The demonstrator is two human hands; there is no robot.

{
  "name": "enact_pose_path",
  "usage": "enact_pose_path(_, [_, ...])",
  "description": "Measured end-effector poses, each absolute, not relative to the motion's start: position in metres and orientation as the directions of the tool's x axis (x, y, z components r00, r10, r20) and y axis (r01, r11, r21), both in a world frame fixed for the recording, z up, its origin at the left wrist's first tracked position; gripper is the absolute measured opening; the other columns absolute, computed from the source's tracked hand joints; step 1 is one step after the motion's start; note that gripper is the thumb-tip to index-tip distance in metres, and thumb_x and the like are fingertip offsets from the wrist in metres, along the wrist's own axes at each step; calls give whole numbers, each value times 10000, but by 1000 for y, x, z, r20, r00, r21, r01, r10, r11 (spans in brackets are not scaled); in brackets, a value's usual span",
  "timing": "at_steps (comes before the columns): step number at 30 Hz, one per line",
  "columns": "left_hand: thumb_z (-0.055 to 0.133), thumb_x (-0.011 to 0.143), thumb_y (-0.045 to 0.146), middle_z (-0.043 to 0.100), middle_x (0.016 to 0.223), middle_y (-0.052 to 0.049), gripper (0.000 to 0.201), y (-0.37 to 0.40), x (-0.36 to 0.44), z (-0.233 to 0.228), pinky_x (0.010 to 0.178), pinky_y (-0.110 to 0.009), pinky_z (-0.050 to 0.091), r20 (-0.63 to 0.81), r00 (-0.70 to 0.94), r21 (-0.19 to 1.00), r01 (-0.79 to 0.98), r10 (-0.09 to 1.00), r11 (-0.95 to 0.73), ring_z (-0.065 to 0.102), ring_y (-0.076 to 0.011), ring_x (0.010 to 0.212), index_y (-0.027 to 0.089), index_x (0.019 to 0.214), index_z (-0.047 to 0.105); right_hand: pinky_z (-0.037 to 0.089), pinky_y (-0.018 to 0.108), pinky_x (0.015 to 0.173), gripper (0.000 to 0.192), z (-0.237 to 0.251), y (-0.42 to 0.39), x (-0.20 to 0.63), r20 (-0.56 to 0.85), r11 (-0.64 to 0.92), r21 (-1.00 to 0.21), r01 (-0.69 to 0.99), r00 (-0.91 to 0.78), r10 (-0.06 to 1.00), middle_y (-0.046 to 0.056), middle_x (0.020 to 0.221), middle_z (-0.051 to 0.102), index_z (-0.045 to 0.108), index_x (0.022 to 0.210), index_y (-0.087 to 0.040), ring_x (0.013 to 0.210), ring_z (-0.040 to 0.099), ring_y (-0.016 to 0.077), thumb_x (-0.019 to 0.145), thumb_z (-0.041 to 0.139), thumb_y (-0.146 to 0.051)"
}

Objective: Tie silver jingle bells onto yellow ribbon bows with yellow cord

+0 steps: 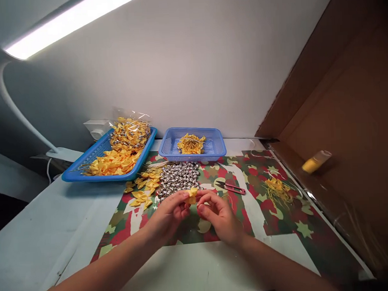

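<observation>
My left hand [172, 212] pinches a small yellow ribbon bow [192, 195] between thumb and fingers, just above the patterned mat. Close on its right, my right hand [220, 214] has its fingers curled, thumb and fingertips together; whatever they grip is too small to make out. Behind both hands lies a pile of shiny silver bells or beads [179, 178]. Loose yellow ribbon bows [141, 198] with thin gold ties rest left of that pile. Thread snips [231, 187] with reddish handles lie beyond my right hand.
A blue basket [96, 177] at left holds many yellow bows and a clear bag. A smaller blue basket [167, 157] stands at the back with a yellow bundle. Tie scraps [280, 191] lie right, beside a cardboard wall [348, 110] bearing a yellow tube [316, 161]. A lamp [12, 103] arches overhead.
</observation>
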State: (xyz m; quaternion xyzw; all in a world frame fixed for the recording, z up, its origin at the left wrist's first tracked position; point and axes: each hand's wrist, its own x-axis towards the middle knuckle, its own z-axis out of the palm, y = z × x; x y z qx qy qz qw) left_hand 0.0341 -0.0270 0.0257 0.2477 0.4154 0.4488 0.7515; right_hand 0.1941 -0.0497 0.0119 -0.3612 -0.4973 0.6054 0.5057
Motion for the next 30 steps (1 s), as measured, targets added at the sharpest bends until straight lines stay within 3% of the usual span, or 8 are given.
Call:
enact_pose_path(5, [849, 599, 321, 669, 718, -6, 261, -36, 43, 13, 583, -157, 490, -401, 252, 790, -392, 881, 471, 591, -81, 634, 150, 725, 698, 502, 283, 752, 223, 3, -50, 194, -1, -50, -959, -277, -172, 985, 14, 847, 599, 622, 791, -214, 826, 581, 157, 789, 691, -426])
enact_pose_path(9, [847, 600, 368, 676, 679, 0, 296, -36, 35, 8, 566, -174, 478, -334, 182, 866, -328, 925, 377, 588, -90, 604, 152, 707, 675, 504, 299, 765, 248, 4, -52, 195, -20, -71, -954, -291, -175, 984, 20, 863, 608, 624, 762, -212, 835, 584, 164, 762, 707, -445])
enact_pose_path(14, [861, 561, 362, 637, 606, 23, 352, -38, 33, 1, 547, -184, 467, -324, 160, 872, -332, 932, 360, 564, -90, 559, 159, 646, 586, 495, 295, 809, 182, 2, -55, 191, 101, 61, -967, -249, -155, 983, 47, 956, 607, 638, 745, -213, 932, 578, 175, 781, 694, -383])
enact_pose_path(19, [825, 622, 363, 609, 613, 33, 328, -40, 33, -3, 534, -180, 452, -268, 177, 904, -293, 947, 311, 549, -91, 567, 169, 688, 569, 486, 279, 717, 145, 2, -54, 193, 85, 59, -983, -176, -146, 986, 23, 796, 595, 640, 766, -210, 751, 560, 141, 805, 667, -347])
enact_pose_path(21, [812, 637, 358, 587, 613, 38, 314, -40, 33, -3, 514, -177, 438, -240, 153, 928, -254, 959, 273, 532, -88, 556, 173, 702, 568, 491, 285, 731, 144, 1, -54, 194, 84, 56, -981, -186, -151, 985, 23, 800, 597, 646, 759, -212, 763, 564, 144, 796, 678, -348])
enact_pose_path(26, [763, 682, 291, 606, 721, 21, 223, -39, 28, -2, 563, -197, 464, 30, 15, 996, -86, 999, -29, 576, -110, 636, 192, 756, 578, 501, 335, 856, 174, -2, -55, 194, 53, -4, -959, -285, -192, 980, 60, 1085, 605, 672, 711, -220, 1032, 571, 202, 745, 736, -379])
enact_pose_path(30, [668, 753, 199, 646, 763, -2, 72, -41, 24, 2, 583, -235, 474, 350, 51, 911, 215, 935, -353, 577, -129, 647, 208, 809, 625, 522, 325, 829, 196, 1, -57, 196, -119, -207, -871, -446, -219, 968, 53, 1249, 562, 675, 735, -215, 1039, 586, 193, 709, 778, -379])
